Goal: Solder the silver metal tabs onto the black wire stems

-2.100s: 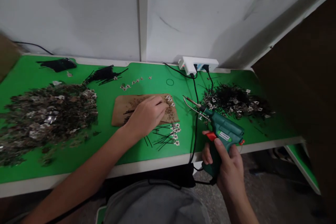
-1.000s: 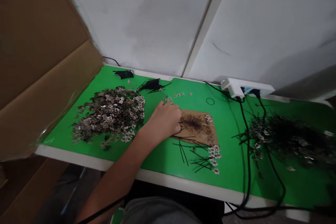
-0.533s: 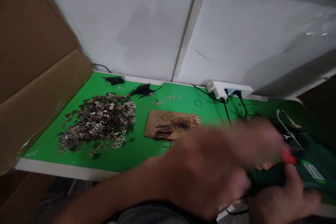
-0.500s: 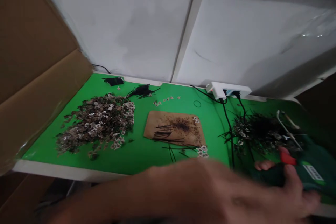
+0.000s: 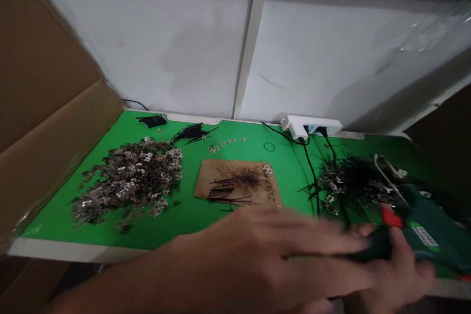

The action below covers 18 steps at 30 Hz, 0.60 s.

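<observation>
Moved: left hand [image 5: 265,255] has risen a little, fingertips now at the gun [image 5: 423,235].
Left hand: fingers stretched open, holds nothing, blurred.
Right hand [image 5: 399,274]: closed around gun handle.
Table [image 5: 191,218]: green, under both hands; board [image 5: 239,184] beyond left hand.
Wall [image 5: 165,59]: white, behind.

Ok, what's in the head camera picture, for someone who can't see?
A right hand grips a green gun-shaped tool with a red trigger; a blurred left hand stretches toward it. Behind, a green table holds a brown board, black sticks and heaped tiny flower pieces.
</observation>
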Tool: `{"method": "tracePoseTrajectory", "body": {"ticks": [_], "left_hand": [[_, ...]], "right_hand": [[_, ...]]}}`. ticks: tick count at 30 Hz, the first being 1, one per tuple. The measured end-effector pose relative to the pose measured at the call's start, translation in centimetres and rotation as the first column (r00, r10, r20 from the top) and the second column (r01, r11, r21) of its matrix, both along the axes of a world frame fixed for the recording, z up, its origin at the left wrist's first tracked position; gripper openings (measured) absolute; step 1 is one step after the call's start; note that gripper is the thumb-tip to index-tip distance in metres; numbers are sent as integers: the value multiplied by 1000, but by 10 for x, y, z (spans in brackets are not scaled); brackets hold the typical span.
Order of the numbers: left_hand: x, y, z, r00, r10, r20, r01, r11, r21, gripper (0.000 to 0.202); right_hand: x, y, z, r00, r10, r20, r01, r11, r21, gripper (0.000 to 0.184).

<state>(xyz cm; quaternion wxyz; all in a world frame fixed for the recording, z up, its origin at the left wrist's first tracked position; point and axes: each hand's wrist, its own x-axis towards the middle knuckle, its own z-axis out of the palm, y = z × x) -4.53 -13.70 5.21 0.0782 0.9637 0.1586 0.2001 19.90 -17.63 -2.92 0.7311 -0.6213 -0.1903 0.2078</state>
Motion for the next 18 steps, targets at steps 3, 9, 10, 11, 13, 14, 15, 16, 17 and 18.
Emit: {"method": "tracePoseTrajectory", "body": {"ticks": [3, 9, 10, 11, 13, 14, 15, 16, 17, 18], "left_hand": [[-13, 31, -16, 974, 220, -48, -213, 969, 127, 18], [-46, 69, -45, 778, 521, -351, -547, 837, 28, 18], [-47, 70, -48, 779, 513, -361, -546, 838, 11, 19], [-48, 70, -49, 779, 509, -366, -546, 838, 3, 20], [-45, 69, -50, 773, 513, -374, -550, 835, 9, 19], [-44, 69, -50, 769, 515, -378, -552, 834, 15, 18], [-42, 69, -50, 766, 518, -381, -553, 833, 21, 16], [-40, 68, -50, 764, 522, -379, -554, 832, 27, 15], [-39, 69, -50, 764, 526, -373, -555, 831, 35, 14], [-38, 69, -50, 764, 531, -367, -558, 829, 40, 13]], "right_hand": [[-12, 4, 13, 987, -161, -10, 161, 978, 131, 25], [-15, 7, 12, 996, -91, 3, 89, 983, 160, 23], [-14, 7, 10, 997, -83, 0, 82, 984, 158, 23], [-14, 6, 9, 997, -76, -1, 75, 985, 153, 24], [-13, 6, 9, 997, -77, -2, 77, 987, 141, 26], [-14, 5, 9, 997, -79, -3, 78, 988, 136, 26], [-14, 5, 9, 997, -81, -7, 81, 988, 132, 26], [-14, 5, 9, 997, -81, -11, 82, 988, 131, 25], [-15, 5, 9, 997, -76, -15, 77, 988, 134, 25], [-15, 5, 9, 997, -70, -14, 71, 988, 140, 24]]}}
